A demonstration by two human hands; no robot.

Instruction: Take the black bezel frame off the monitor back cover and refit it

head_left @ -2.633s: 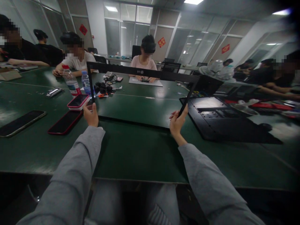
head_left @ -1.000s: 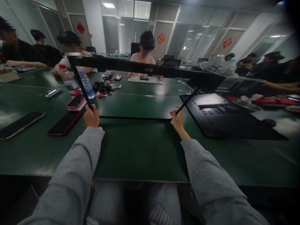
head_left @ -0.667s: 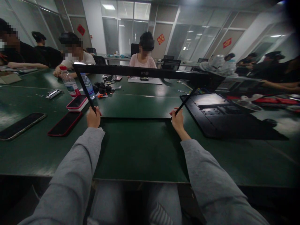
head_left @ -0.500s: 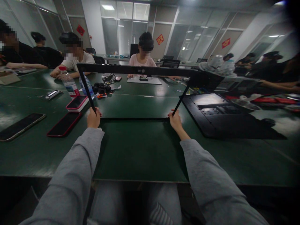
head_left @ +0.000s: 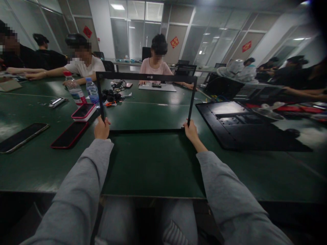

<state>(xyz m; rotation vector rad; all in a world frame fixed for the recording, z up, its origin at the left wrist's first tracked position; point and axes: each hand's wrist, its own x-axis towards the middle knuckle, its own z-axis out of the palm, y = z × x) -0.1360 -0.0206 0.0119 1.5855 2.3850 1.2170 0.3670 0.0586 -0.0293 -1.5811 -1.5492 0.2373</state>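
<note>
Both hands hold up a thin black monitor bezel [head_left: 146, 78], an open rectangular frame with a small pale logo, upside down, in the middle of its top bar. My left hand [head_left: 102, 128] is closed around the lower left side of it, and my right hand [head_left: 190, 131] grips the lower right side. The bezel stands nearly upright over the green table [head_left: 153, 163], which shows through its opening. Whether its bottom bar touches the tabletop I cannot tell. To the right of my right hand lies a large black panel [head_left: 219, 127] with a shiny section and screws.
Left of my hands lie a red-edged phone [head_left: 70, 135], a pink-and-white phone box [head_left: 84, 111] and a dark phone [head_left: 22, 137]. Two plastic bottles, one red-capped [head_left: 76, 92] and one blue-capped [head_left: 92, 92], stand behind. Black cables [head_left: 112, 95] lie nearby. Several people sit around.
The bezel's top edge has tilted back away from me, so it looks smaller and squarer. My hands stay nearly in place. The person at left has stretched an arm out leftward.
</note>
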